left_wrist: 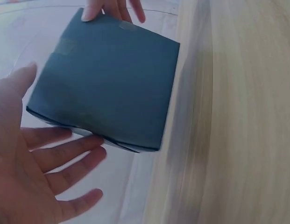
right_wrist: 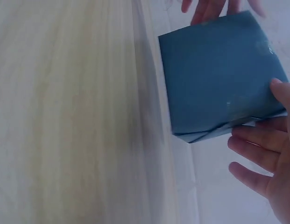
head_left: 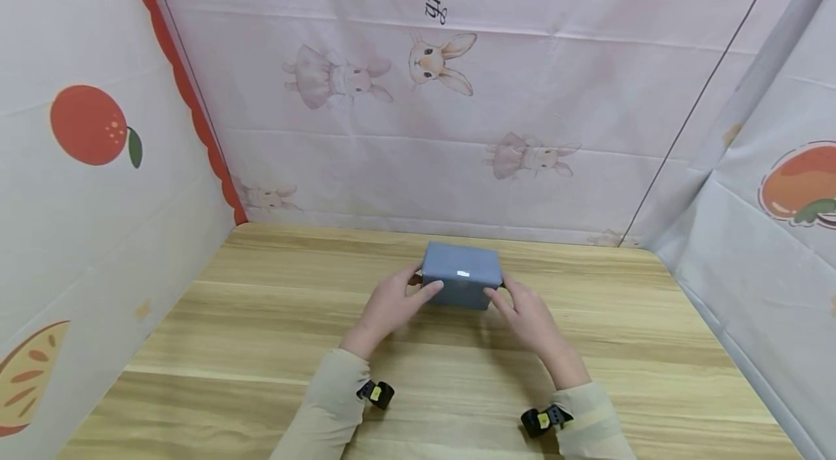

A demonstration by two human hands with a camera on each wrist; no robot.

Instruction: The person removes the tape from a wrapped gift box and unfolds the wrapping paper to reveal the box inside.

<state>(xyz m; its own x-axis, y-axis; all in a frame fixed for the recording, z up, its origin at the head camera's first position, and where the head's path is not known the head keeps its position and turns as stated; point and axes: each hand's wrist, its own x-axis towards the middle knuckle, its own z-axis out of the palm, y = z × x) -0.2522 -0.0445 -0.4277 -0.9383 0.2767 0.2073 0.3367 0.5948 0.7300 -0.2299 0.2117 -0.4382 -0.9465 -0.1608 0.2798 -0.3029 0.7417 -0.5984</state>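
Note:
Between the two hands is a blue box (head_left: 461,264), wrapped in paper, with bits of clear tape on its faces. The left hand (head_left: 395,302) holds its left end, thumb on the near face and fingers against the side. At the opposite end, the right hand (head_left: 527,313) grips with its thumb at the near lower corner. In the left wrist view, folded paper edges show on the box (left_wrist: 105,79) where the left fingers (left_wrist: 72,170) touch it. The right wrist view shows a similar folded end of the box (right_wrist: 215,77) beside the right fingers (right_wrist: 257,154).
A wood-grain table (head_left: 261,344) spreads under the hands. Behind it hangs a pale pink cloth (head_left: 392,177) with rabbit prints, and white fruit-print cloths stand at the left (head_left: 176,177) and right (head_left: 738,278). Each wrist wears a black strapped camera.

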